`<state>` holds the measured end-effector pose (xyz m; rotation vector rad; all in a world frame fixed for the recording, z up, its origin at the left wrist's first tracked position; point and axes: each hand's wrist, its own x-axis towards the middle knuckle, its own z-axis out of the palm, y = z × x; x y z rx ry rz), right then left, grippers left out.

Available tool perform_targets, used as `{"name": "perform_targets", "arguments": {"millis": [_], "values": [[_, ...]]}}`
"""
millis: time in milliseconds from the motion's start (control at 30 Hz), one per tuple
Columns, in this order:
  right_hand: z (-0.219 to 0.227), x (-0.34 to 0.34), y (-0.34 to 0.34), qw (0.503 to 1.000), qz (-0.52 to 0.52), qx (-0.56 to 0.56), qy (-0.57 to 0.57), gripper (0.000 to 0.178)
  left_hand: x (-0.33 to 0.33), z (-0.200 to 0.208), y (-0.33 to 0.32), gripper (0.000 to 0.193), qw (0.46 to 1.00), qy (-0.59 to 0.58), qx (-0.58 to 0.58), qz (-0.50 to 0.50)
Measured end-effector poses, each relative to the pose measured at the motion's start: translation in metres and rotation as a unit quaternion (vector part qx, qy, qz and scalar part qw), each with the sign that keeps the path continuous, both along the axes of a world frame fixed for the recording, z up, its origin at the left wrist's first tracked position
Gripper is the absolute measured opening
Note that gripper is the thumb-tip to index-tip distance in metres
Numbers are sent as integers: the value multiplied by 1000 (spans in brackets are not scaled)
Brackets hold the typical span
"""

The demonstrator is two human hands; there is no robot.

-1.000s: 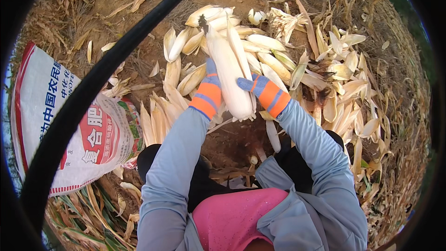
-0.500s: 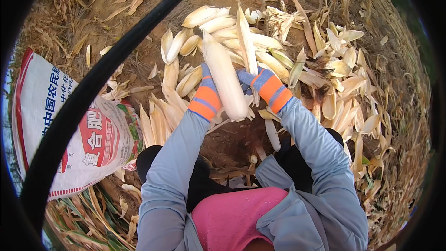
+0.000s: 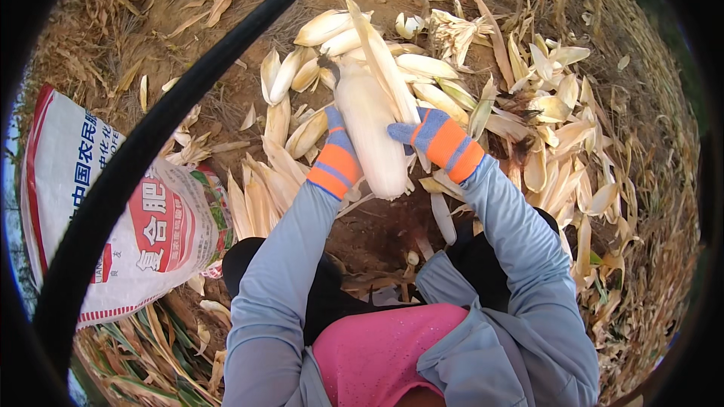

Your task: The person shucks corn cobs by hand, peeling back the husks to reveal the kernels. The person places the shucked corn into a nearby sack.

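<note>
My left hand, in a blue and orange striped glove, is closed around the side of a pale, husk-covered ear of corn. Dark silk sticks out at its far end. My right hand, gloved alike, is closed at the ear's right side on a long, dry husk leaf. This leaf slants up and left across the ear. Whether its base is still joined to the ear is hidden by my fingers.
Several pale ears of corn lie in a heap beyond my hands. Loose husks are piled to the right, and more husks lie at left. A white and red woven sack stands far left. A black strap crosses the view.
The husk leaf in my right hand has swung left over the ear, having stood upright beside it. Dark silk now shows at the ear's far end. My right hand has shifted slightly.
</note>
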<state>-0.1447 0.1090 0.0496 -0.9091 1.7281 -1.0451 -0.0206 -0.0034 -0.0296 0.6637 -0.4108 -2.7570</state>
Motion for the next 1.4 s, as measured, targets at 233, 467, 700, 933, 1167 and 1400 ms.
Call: {"name": "perform_targets", "arguments": {"millis": [233,467,700,933,1167,1400], "values": [[9,-27,17,989,-10,-150,7,29,-9,32,3,77,995,64,51,49],[-13,-32,10,978,-88,-76,-171,40,0,4,-6,48,985,10,-31,170],[-42,10,-12,980,2,-169,107,67,-11,9,6,45,956,-63,-138,253],[-26,30,-24,980,-69,13,187,49,-9,15,17,58,934,-95,-164,303],[-53,6,-22,929,-276,-202,-139,31,-3,11,8,61,931,-68,-128,334],[-50,-19,-20,823,-294,-283,-395,22,-6,-7,-8,58,943,-16,19,331]]}}
